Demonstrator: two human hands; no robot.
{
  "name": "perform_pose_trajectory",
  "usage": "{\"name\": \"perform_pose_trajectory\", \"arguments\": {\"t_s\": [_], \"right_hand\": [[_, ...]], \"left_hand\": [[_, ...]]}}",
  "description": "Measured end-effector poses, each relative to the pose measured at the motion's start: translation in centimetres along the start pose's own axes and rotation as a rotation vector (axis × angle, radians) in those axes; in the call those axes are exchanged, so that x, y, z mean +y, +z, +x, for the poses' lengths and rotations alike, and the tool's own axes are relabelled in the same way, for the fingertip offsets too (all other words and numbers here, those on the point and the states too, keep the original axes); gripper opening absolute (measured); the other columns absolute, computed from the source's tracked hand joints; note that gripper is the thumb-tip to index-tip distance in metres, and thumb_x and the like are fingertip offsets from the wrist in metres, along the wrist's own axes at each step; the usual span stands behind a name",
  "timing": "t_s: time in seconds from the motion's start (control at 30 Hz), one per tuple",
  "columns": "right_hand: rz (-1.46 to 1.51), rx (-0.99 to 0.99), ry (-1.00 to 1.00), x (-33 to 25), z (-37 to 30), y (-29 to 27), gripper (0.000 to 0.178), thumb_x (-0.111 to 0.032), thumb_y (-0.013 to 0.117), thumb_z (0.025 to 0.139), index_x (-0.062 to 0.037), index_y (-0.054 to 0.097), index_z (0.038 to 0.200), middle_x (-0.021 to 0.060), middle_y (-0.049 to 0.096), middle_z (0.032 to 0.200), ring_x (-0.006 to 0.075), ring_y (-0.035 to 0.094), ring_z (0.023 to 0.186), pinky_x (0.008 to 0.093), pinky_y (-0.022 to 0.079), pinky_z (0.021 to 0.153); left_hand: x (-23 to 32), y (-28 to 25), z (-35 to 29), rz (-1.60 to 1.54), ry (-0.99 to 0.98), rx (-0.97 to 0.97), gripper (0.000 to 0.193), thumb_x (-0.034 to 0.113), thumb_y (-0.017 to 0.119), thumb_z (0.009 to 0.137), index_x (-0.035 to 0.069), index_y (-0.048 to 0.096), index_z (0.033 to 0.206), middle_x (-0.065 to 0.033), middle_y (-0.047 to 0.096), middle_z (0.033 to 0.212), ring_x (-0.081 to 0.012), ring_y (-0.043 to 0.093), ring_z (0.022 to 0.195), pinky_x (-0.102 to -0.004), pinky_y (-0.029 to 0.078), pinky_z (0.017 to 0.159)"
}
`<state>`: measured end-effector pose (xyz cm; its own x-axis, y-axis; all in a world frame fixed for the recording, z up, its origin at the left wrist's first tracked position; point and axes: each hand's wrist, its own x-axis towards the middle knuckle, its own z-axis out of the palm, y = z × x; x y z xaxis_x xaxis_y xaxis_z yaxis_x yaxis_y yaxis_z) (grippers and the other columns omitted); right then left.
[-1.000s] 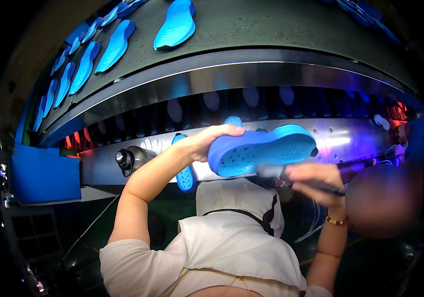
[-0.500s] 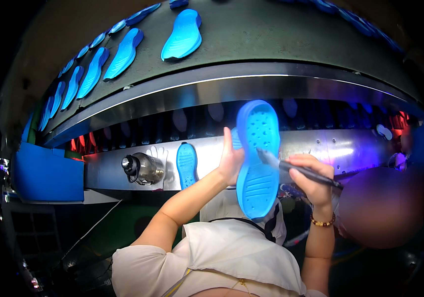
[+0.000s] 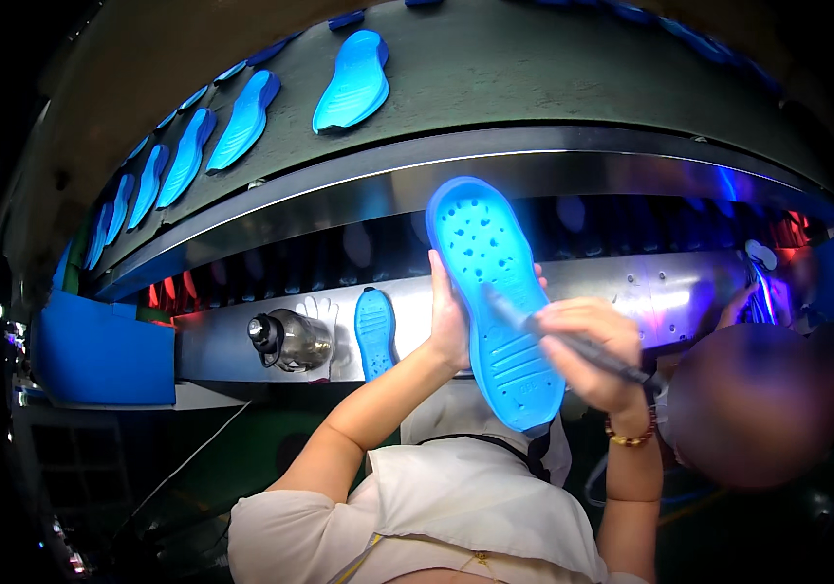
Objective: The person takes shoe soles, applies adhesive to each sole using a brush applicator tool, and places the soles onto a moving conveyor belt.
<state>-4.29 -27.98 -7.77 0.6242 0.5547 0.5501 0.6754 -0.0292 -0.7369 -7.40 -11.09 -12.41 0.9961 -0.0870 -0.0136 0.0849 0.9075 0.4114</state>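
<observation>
While the left hand (image 3: 451, 316) grips the upright blue sole (image 3: 495, 292), the right hand (image 3: 587, 350) clasps a pen (image 3: 573, 341).

Dim scene, black fisheye corners, straight edges bowed. Glare streaks on the metal rail (image 3: 631, 165); red and violet glow at far right. Blurred patch lower right. Blue sole (image 3: 495, 292) well lit, sharp.
</observation>
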Motion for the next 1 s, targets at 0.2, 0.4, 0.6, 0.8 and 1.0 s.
{"name": "perform_pose_trajectory", "arguments": {"t_s": [0.2, 0.4, 0.6, 0.8, 1.0], "right_hand": [[0.180, -0.194, 0.026, -1.4, -1.4, -1.4, 0.021, -0.001, 0.068, 0.062, -0.0021, 0.063, 0.083, 0.0107, 0.064, 0.081, 0.0235, 0.062, 0.082, 0.0328, 0.047, 0.075], [0.140, -0.370, -0.001, -1.4, -2.4, -2.1, 0.021, 0.002, 0.067, 0.063, -0.0013, 0.064, 0.084, 0.0136, 0.064, 0.087, 0.0252, 0.060, 0.089, 0.0337, 0.047, 0.080], [0.181, -0.184, 0.106, 0.0, -2.7, -2.3, 0.023, 0.005, 0.067, 0.063, -0.0002, 0.065, 0.086, 0.0149, 0.064, 0.089, 0.0247, 0.060, 0.089, 0.0330, 0.048, 0.080], [0.664, -0.050, 0.236, 1.6, -3.2, -2.6, 0.021, 0.006, 0.063, 0.067, 0.0042, 0.062, 0.088, 0.0186, 0.062, 0.093, 0.0285, 0.056, 0.097, 0.0377, 0.042, 0.087], [1.022, 0.313, 0.442, -0.1, -3.3, 0.9, 0.022, 0.001, 0.059, 0.076, 0.0061, 0.055, 0.097, 0.0201, 0.060, 0.098, 0.0228, 0.059, 0.092, 0.0307, 0.047, 0.081]], "left_hand": [[1.7, -0.2, 0.8, 0.017, 0.188, 0.128, 0.094, 0.077, 0.016, 0.073, -0.001, 0.039, 0.121, -0.0186, 0.050, 0.113, -0.0318, 0.051, 0.103, -0.0490, 0.039, 0.092], [3.6, 0.6, 1.7, 0.070, 0.189, -0.045, 0.094, 0.077, 0.019, 0.074, -0.001, 0.036, 0.123, -0.0198, 0.049, 0.115, -0.0318, 0.051, 0.103, -0.0505, 0.040, 0.090], [4.2, 2.5, 2.8, 0.160, 0.196, -0.011, 0.093, 0.076, 0.024, 0.074, -0.002, 0.035, 0.124, -0.0206, 0.048, 0.114, -0.0323, 0.051, 0.103, -0.0479, 0.042, 0.089], [5.2, 4.7, 3.6, 0.098, 0.133, -0.099, 0.090, 0.071, 0.028, 0.077, -0.003, 0.032, 0.127, -0.0232, 0.046, 0.119, -0.0345, 0.049, 0.107, -0.0476, 0.039, 0.092], [0.1, 4.1, 0.1, 0.070, 0.154, -0.154, 0.059, 0.041, 0.038, 0.087, 0.000, 0.031, 0.128, -0.0185, 0.047, 0.119, -0.0280, 0.051, 0.105, -0.0397, 0.041, 0.090]]}}
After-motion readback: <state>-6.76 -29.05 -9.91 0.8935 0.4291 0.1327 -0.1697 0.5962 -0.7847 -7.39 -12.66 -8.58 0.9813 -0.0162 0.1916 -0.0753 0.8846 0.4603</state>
